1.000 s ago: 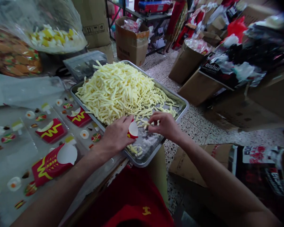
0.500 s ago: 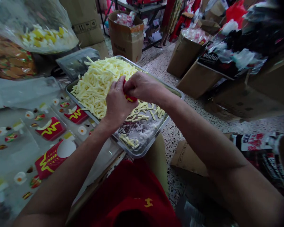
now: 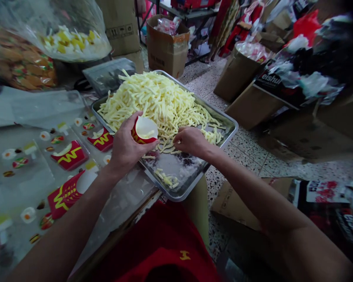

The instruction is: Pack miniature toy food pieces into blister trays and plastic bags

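Observation:
My left hand is wrapped round a red french fry carton, with its white inside facing up and a little pale stuff near the rim. In the metal tray lies a big heap of pale yellow fries, which look like soft imitation ones. My right hand is low over the tray at the near edge of the heap. Its fingers are curled together among loose fries; what is between the fingertips is hidden. A few short bits lie in the tray's near corner, beside a whitish powdery patch.
Left of the tray, flat red cartons and small food-shaped pieces lie under clear plastic on the table. Bags of yellow-white pieces and brown pieces stand behind. Cardboard boxes crowd the speckled floor, and a person's foot shows at the back.
My hands were together on the red carton over the tray. They have parted: the left keeps the carton, now visibly open at the top, and the right has moved down to the fries.

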Tool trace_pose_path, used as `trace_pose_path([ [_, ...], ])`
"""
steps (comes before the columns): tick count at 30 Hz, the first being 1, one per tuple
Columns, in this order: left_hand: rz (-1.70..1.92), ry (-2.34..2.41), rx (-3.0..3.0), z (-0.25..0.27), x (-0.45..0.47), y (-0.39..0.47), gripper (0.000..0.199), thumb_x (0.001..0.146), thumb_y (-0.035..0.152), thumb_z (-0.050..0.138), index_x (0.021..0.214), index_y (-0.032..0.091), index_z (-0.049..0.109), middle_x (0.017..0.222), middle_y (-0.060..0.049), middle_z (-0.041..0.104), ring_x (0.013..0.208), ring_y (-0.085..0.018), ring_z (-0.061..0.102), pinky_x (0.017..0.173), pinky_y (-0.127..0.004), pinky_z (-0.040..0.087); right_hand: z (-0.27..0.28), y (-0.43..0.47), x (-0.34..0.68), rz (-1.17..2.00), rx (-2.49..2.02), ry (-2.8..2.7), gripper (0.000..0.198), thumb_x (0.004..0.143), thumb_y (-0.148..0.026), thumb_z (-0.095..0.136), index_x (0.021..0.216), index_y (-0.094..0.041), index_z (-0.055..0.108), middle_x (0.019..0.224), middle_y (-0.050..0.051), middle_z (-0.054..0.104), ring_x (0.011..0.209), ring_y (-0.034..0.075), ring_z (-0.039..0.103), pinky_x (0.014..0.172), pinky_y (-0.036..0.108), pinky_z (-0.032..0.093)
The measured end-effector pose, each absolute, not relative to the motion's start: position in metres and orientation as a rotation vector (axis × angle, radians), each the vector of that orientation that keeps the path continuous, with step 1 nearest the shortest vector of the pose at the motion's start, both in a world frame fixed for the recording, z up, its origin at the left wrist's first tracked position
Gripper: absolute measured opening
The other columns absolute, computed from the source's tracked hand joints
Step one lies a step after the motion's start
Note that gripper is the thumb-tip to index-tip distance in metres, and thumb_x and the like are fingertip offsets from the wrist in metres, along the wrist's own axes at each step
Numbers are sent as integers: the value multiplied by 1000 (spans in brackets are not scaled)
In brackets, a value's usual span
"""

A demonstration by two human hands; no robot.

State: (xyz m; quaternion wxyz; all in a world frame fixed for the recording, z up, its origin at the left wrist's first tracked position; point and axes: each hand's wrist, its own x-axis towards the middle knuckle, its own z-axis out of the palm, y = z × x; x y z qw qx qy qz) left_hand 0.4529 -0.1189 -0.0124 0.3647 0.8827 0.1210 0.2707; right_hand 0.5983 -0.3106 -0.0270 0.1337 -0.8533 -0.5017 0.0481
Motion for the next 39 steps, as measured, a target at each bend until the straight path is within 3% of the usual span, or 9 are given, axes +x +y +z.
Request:
trace_pose_path([
  [5,659,338,2293,-18,438,-110,86,64,32,88,141,23,52,141,-7,58,128,-28,57,113,-41,44,-28,-299,599,180,-2615,-1433,17,73,-16,66,80,-18,80,82,8,69,77,19,57,67,31,37],
  [13,631,382,2303,-23,431,-101,87,64,36,88,142,22,52,138,-7,61,124,-28,60,112,-41,45,-20,-312,617,425,-2318,-1143,13,77,-15,67,82,-15,79,72,1,70,64,11,57,64,26,41],
  [18,626,333,2337,-25,431,-106,89,64,35,88,143,22,50,140,-8,59,127,-29,58,112,-43,45,-10,-305,602,272,-2372,-1660,21,84,-16,65,98,-23,80,89,3,71,80,16,59,73,29,39],
  [21,615,285,2362,-23,430,-108,88,65,36,87,143,23,50,139,-8,60,126,-30,58,112,-43,44,-8,-289,588,278,-2386,-1973,16,83,-15,66,91,-21,79,91,6,70,85,19,58,75,31,37],
  [24,609,251,2376,-17,427,-108,87,64,36,87,143,24,51,140,-8,60,126,-30,58,112,-44,44,-11,-279,587,388,-2355,-1901,12,79,-13,66,82,-17,77,90,6,70,82,17,58,71,29,37],
  [29,589,223,2374,-11,420,-104,88,63,39,89,142,24,52,138,-8,61,124,-30,60,112,-45,45,-15,-288,609,681,-2162,-1520,14,81,-17,66,90,-16,77,82,0,72,68,10,59,65,24,40],
  [34,556,180,2385,-16,419,-108,91,63,40,91,143,23,51,141,-8,60,127,-29,58,114,-43,44,-5,-298,596,602,-2231,-1966,25,76,-11,68,97,-21,77,93,2,73,82,15,61,74,28,41],
  [39,470,212,2430,-11,418,-114,91,65,41,89,145,25,49,142,-6,59,128,-29,57,114,-42,44,-7,-294,571,461,-2293,-2263,20,79,-5,62,87,-16,76,93,10,71,91,21,59,77,31,41],
])
